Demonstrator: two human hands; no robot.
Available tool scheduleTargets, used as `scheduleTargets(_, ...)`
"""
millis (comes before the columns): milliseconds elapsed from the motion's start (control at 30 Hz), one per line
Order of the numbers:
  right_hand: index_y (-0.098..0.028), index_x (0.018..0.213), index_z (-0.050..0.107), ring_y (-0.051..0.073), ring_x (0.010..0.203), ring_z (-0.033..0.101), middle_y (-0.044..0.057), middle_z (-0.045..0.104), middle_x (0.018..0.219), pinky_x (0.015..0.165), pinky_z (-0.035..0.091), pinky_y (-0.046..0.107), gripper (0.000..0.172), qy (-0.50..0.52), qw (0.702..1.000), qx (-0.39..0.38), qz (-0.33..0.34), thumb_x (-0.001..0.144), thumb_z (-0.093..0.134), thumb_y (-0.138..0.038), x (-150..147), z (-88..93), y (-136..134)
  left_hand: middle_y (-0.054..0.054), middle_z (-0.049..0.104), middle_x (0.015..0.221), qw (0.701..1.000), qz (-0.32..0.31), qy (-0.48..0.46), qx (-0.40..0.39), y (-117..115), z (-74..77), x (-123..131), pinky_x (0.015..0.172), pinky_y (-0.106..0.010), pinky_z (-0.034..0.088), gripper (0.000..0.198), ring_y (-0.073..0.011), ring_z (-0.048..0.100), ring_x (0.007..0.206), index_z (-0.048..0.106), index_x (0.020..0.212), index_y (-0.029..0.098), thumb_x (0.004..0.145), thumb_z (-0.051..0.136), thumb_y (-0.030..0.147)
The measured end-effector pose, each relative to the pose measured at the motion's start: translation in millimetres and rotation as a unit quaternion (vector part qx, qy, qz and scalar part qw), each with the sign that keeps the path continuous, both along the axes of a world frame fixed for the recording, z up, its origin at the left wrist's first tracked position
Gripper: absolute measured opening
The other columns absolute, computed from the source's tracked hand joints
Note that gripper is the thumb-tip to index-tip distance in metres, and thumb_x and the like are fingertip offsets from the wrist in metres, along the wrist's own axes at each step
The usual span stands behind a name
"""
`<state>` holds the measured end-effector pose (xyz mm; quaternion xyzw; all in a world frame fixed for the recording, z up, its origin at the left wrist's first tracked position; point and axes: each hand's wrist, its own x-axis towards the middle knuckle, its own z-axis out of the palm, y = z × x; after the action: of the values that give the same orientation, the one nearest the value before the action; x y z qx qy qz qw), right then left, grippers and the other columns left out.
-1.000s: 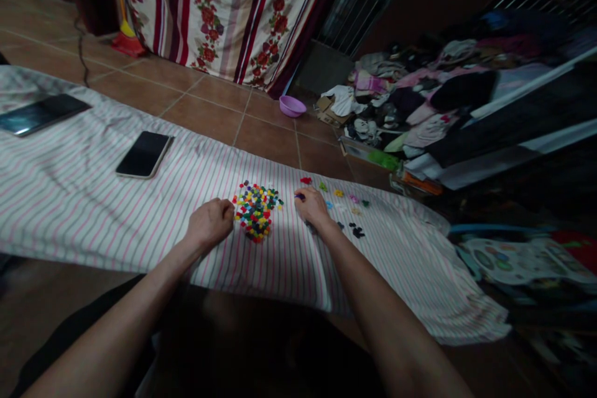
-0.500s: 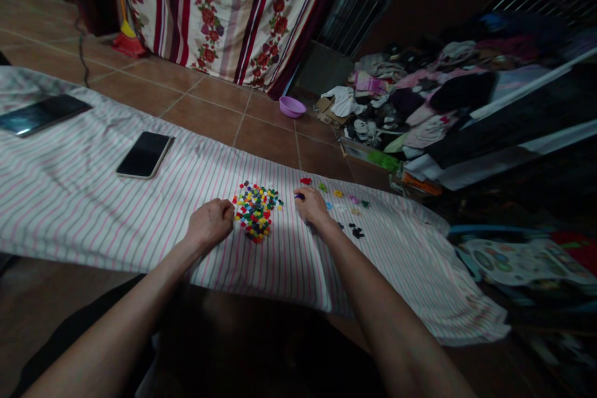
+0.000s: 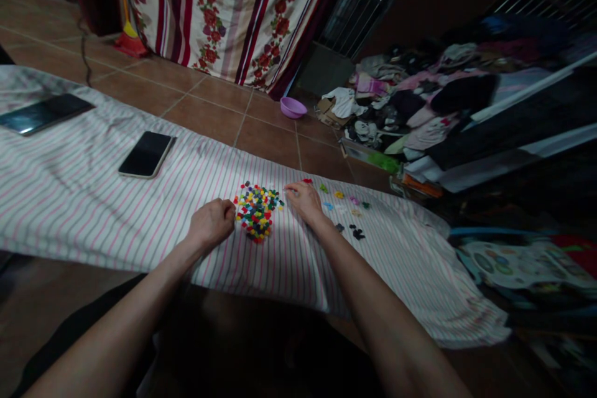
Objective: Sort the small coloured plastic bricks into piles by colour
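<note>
A pile of small multicoloured pieces point(image 3: 256, 210), possibly plastic bricks, lies on the striped cloth. My left hand point(image 3: 213, 222) rests just left of it, fingers curled into a loose fist. Whatever is inside that fist, if anything, is hidden. At the pile's upper right edge is my right hand point(image 3: 304, 200), its fingertips drawn together and pointing left. Anything between them is too small to make out. Beyond it sit little groups sorted by colour: red point(image 3: 306, 181), green point(image 3: 323, 188), yellow point(image 3: 339, 194), pink point(image 3: 354, 201), blue point(image 3: 328, 206) and black point(image 3: 357, 232) pieces.
The striped cloth point(image 3: 153, 217) covers a long low surface. On its left part lie a phone point(image 3: 146, 154) and a larger dark tablet-like device point(image 3: 46, 113). Past the far edge, a purple basin point(image 3: 293, 107) stands on the tiled floor, near heaped clothes point(image 3: 420, 93).
My right hand has moved left from the sorted groups to the pile's edge. The dark purple piece seen at its fingers before no longer shows. My left hand stays put.
</note>
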<state>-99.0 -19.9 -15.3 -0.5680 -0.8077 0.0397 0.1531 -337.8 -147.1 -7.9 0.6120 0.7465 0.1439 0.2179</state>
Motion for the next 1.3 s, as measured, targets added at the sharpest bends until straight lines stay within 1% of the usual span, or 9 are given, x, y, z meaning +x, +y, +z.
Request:
scheduleTargets(100, -0.023, 0.096, 0.076, 0.019, 0.093, 0.061, 0.006, 0.071, 0.098, 0.088, 0.044, 0.03, 0.024, 0.004, 0.999, -0.023, 0.049, 0.088, 0.054, -0.022, -22.8, 3.3, -6.0, -0.006, 0.072, 0.108, 1.0, 0.0, 0.001, -0.004, -0.1, 1.6, 0.1, 0.078, -0.029, 0.046, 0.038, -0.0209, 0.065, 0.097, 0.07, 0.102, 0.025, 0.091, 0.035, 0.035)
scheduleTargets(200, -0.024, 0.098, 0.076, 0.018, 0.095, 0.06, 0.004, 0.07, 0.098, 0.089, 0.043, 0.029, 0.023, 0.002, 0.995, -0.032, 0.094, 0.09, 0.054, -0.022, -46.9, 4.3, -12.5, -0.006, 0.071, 0.108, 1.0, 0.001, 0.002, -0.004, -0.5, 3.0, 0.4, 0.077, -0.028, 0.046, 0.037, -0.0204, 0.065, 0.096, 0.07, 0.101, 0.025, 0.091, 0.036, 0.035)
scheduleTargets(333, -0.022, 0.1, 0.075, 0.018, 0.099, 0.058, 0.006, 0.069, 0.1, 0.091, 0.041, 0.028, 0.024, -0.028, 0.992, -0.043, 0.118, 0.092, 0.053, -0.021, -74.1, 7.1, -18.7, -0.006, 0.072, 0.107, 1.0, 0.0, -0.002, -0.006, -0.7, 2.9, -0.1, 0.078, -0.028, 0.045, 0.037, -0.0198, 0.066, 0.097, 0.069, 0.103, 0.024, 0.092, 0.036, 0.036)
scheduleTargets(433, -0.021, 0.101, 0.075, 0.019, 0.099, 0.058, 0.007, 0.069, 0.101, 0.091, 0.041, 0.028, 0.025, -0.053, 0.991, -0.055, 0.108, 0.093, 0.051, -0.019, -86.0, 8.8, -19.8, -0.007, 0.071, 0.11, 1.0, -0.007, -0.003, -0.009, -0.3, 2.8, -1.1, 0.08, -0.028, 0.045, 0.038, -0.0203, 0.065, 0.099, 0.069, 0.104, 0.024, 0.092, 0.035, 0.036)
scheduleTargets(600, -0.022, 0.1, 0.075, 0.019, 0.098, 0.058, 0.008, 0.069, 0.103, 0.09, 0.041, 0.028, 0.024, -0.068, 0.994, -0.053, 0.073, 0.092, 0.052, -0.019, -92.6, 8.4, -18.4, -0.006, 0.072, 0.109, 1.0, -0.007, -0.007, -0.018, 0.0, 4.9, -2.0, 0.08, -0.028, 0.045, 0.036, -0.0192, 0.065, 0.099, 0.069, 0.104, 0.024, 0.093, 0.036, 0.035)
scheduleTargets(833, -0.023, 0.093, 0.074, 0.02, 0.097, 0.057, 0.007, 0.069, 0.1, 0.084, 0.042, 0.028, 0.018, -0.09, 0.994, -0.054, 0.036, 0.092, 0.056, -0.027, -100.2, 10.4, -18.0, -0.006, 0.071, 0.109, 1.0, -0.003, -0.007, -0.016, -0.2, 3.5, -1.3, 0.081, -0.028, 0.045, 0.036, -0.0193, 0.065, 0.1, 0.068, 0.104, 0.024, 0.093, 0.036, 0.034)
scheduleTargets(1067, -0.022, 0.091, 0.072, 0.021, 0.095, 0.059, 0.008, 0.069, 0.099, 0.083, 0.043, 0.03, 0.014, -0.086, 0.994, -0.073, -0.013, 0.087, 0.062, -0.03, -109.2, 10.2, -13.8, -0.006, 0.07, 0.112, 1.0, -0.015, -0.003, -0.015, -0.1, 2.5, -2.0, 0.082, -0.028, 0.044, 0.036, -0.0191, 0.064, 0.103, 0.067, 0.106, 0.024, 0.093, 0.035, 0.034)
scheduleTargets(1167, -0.022, 0.091, 0.072, 0.021, 0.095, 0.059, 0.008, 0.07, 0.098, 0.084, 0.044, 0.03, 0.013, -0.079, 0.994, -0.079, -0.013, 0.087, 0.06, -0.027, -109.6, 11.7, -15.0, -0.006, 0.07, 0.111, 1.0, -0.01, -0.003, -0.014, -0.2, 2.8, -1.8, 0.081, -0.028, 0.045, 0.037, -0.0195, 0.064, 0.101, 0.068, 0.105, 0.024, 0.093, 0.035, 0.035)
scheduleTargets(1300, -0.022, 0.092, 0.071, 0.02, 0.096, 0.059, 0.007, 0.069, 0.101, 0.086, 0.043, 0.03, 0.015, -0.066, 0.995, -0.077, 0.008, 0.087, 0.057, -0.022, -107.3, 13.6, -20.6, -0.006, 0.07, 0.109, 1.0, -0.012, -0.01, -0.01, -0.5, 3.7, -1.8, 0.081, -0.028, 0.045, 0.037, -0.0199, 0.065, 0.101, 0.068, 0.104, 0.023, 0.092, 0.036, 0.035)
